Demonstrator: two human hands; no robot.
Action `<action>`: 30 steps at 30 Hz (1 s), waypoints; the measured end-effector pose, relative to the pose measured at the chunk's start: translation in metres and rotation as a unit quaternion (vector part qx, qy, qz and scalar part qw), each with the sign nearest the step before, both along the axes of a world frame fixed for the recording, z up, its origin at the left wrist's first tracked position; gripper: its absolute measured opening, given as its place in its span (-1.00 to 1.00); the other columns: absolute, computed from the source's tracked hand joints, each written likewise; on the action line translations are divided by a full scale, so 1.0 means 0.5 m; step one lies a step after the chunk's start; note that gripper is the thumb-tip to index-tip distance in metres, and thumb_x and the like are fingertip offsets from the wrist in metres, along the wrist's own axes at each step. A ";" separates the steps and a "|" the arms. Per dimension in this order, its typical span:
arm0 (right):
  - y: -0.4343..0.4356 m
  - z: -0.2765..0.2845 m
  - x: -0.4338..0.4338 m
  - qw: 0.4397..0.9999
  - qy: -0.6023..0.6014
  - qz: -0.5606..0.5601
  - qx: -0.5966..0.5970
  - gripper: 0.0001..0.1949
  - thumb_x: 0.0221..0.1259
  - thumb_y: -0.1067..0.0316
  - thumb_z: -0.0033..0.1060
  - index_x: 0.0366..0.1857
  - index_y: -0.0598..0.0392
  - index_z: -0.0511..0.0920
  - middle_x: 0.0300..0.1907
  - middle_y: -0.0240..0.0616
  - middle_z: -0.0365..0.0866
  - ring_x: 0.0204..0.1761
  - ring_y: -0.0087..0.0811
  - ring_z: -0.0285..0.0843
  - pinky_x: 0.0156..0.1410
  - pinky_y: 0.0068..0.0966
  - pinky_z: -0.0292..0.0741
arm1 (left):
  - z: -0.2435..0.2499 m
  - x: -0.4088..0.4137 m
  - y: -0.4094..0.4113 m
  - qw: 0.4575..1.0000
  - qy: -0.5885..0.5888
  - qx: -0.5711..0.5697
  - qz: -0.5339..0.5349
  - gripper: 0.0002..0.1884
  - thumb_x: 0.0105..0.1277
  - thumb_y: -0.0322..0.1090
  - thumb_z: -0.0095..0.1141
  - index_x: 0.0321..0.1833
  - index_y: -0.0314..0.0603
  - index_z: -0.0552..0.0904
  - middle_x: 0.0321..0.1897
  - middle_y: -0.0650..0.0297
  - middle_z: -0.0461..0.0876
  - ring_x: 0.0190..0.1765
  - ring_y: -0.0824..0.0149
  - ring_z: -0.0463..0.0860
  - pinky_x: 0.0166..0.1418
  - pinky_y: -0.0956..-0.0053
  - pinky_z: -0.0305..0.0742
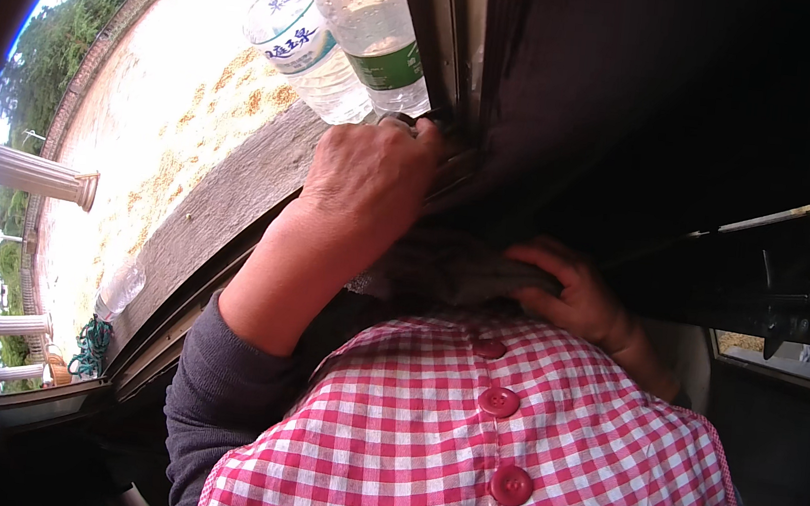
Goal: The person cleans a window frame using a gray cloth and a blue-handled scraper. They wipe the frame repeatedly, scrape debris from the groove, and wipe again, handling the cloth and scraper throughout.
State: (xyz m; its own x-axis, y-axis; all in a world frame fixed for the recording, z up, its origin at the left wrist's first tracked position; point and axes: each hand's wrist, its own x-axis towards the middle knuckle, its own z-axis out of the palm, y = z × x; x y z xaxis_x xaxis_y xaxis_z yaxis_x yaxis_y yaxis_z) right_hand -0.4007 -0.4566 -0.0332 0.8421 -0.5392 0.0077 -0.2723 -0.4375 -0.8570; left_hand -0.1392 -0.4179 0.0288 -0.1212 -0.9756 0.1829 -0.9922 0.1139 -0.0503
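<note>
My left hand [375, 166] is curled at the corner of the window frame [458, 46], with its knuckles up beside two clear plastic water bottles. Its fingertips are hidden, and a small dark thing shows at them that I cannot make out. One bottle [290, 37] has a white and blue label; the other bottle [386, 68] has a green one. Both stand on the grey outer sill [238, 160]. In the shade before my chest, my right hand [577, 291] pinches a dark cloth [462, 266] between thumb and fingers. Most of the cloth is lost in shadow.
Farther along the sill lie another clear plastic bottle [121, 288] and a bundle of teal rope [93, 344]. Outside are pale columns [32, 172], a wicker basket [59, 370] and a bright ground strewn with yellowish grains [222, 100]. A dark metal structure [796, 291] stands at right.
</note>
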 end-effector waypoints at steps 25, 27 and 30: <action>0.010 -0.015 0.007 1.000 -0.016 0.011 -0.006 -0.55 0.25 0.33 0.35 0.21 0.17 0.50 0.07 -0.17 0.56 0.08 -0.27 0.61 0.17 -0.44 0.55 | 0.028 0.011 -0.042 0.996 0.080 0.044 0.015 -0.48 0.22 -0.42 0.00 0.29 0.08 0.61 -0.44 -0.10 0.65 -0.33 -0.09 0.68 -0.23 0.08 0.53; 0.013 -0.018 0.004 1.000 -0.022 0.002 -0.002 -0.54 0.23 0.36 0.36 0.21 0.17 0.50 0.05 -0.18 0.56 0.05 -0.29 0.62 0.15 -0.44 0.55 | 0.026 0.025 -0.038 0.993 0.101 0.050 0.021 -0.48 0.20 -0.44 -0.02 0.26 0.06 0.63 -0.40 -0.12 0.66 -0.32 -0.10 0.69 -0.21 0.09 0.55; 0.013 -0.016 0.005 1.000 -0.025 -0.001 -0.006 -0.55 0.23 0.37 0.37 0.20 0.17 0.51 0.01 -0.20 0.58 0.02 -0.31 0.63 0.13 -0.45 0.56 | 0.021 0.037 -0.034 0.988 0.130 0.068 0.049 -0.51 0.19 -0.46 -0.02 0.20 0.02 0.67 -0.36 -0.14 0.67 -0.30 -0.10 0.69 -0.15 0.12 0.57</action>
